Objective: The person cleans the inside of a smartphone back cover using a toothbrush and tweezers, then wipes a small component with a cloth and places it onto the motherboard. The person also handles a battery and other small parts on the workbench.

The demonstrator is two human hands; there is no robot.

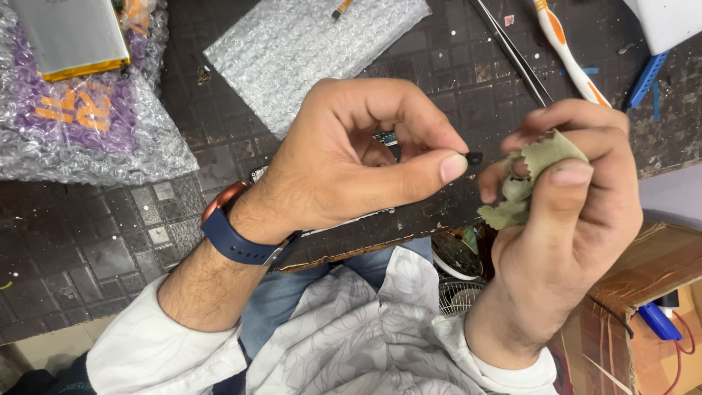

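1. Small black part (474, 157): tiny, dark, rounded, pinched at the fingertips of the left hand (351, 157), held over the mat's front edge.
2. Left hand clenched on the part; blue-strapped watch (230, 227) on the wrist.
3. Right hand (578, 197) grasps one olive-green cloth (530, 179), crumpled, zigzag-cut edge, just beside the part.
4. Dark gridded mat (110, 249) carries: two bubble-wrap pieces, one clear (307, 51), one over a purple pack (80, 117); one tweezers (512, 51); one white-orange toothbrush (567, 55).
5. One cardboard box (643, 307) at lower right.
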